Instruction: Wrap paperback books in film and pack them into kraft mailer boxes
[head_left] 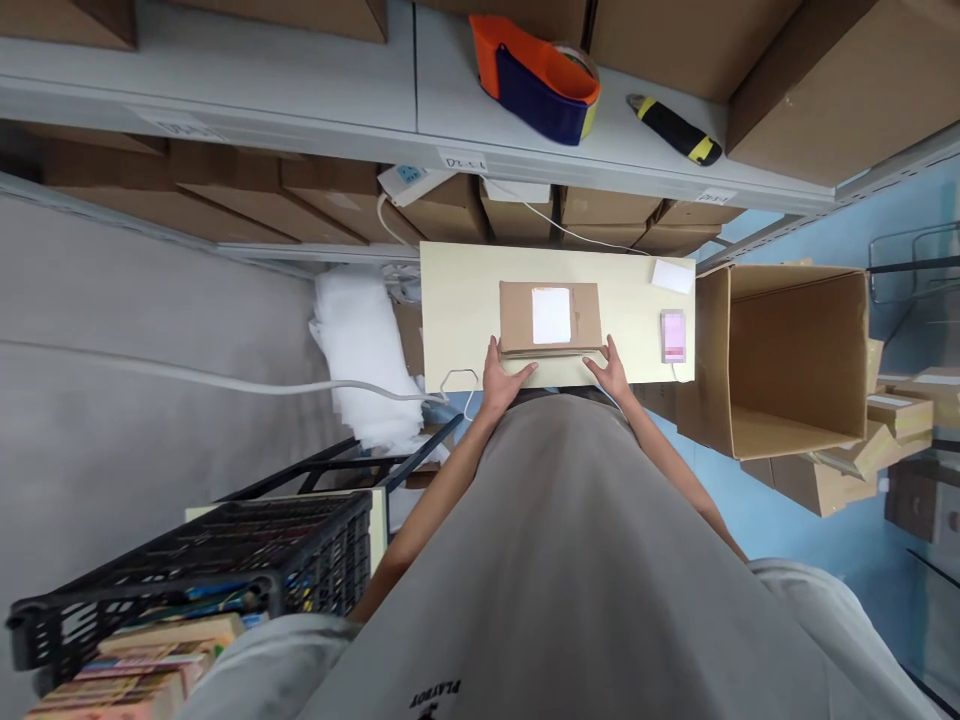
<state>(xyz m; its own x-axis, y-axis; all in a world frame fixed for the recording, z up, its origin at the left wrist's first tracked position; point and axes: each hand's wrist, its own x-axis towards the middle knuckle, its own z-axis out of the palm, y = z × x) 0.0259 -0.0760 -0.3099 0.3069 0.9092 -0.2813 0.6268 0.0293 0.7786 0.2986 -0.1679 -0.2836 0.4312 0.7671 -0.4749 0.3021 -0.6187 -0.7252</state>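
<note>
At the counter's (465, 300) near side, the left hand (505, 380) and right hand (609, 372) are held at the box's near corners, fingers and thumbs spread wide. The labelled box (516, 318) is set mid-counter, with the phone (673, 336) placed right and the white card (673, 276) beyond.

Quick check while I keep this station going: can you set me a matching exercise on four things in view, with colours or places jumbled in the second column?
Things
1. Labelled box
2. Phone
3. Tape dispenser
4. Large open carton

Colours or places
A. Orange and dark blue, on the grey shelf
B. Just right of the table
C. Between the left hand and the right hand
D. On the table near its right end, screen pinkish

Right pairs
1-C; 2-D; 3-A; 4-B
</note>
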